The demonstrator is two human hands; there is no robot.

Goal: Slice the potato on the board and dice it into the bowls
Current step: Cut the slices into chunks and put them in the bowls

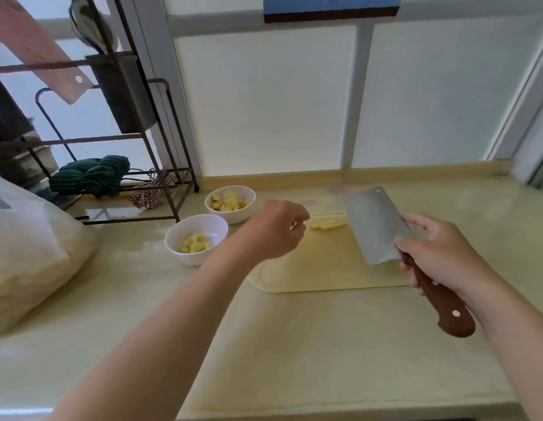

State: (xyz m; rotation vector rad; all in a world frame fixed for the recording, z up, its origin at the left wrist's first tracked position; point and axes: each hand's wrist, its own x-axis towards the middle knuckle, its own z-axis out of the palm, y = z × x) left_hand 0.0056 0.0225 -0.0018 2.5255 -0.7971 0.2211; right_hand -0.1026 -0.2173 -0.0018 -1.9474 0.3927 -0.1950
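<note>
Wooden-handled cleaver (374, 226): gripped by right hand (440, 253) above board (318, 268).
Left hand (274, 230): curled beside potato strips (328, 223); hold unclear.
Near bowl (191, 259), far bowl (235, 218): diced potato (194, 243) inside.

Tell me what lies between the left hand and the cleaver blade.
Head view: a small pile of potato strips on the cutting board, between the left hand and the cleaver blade.
</note>
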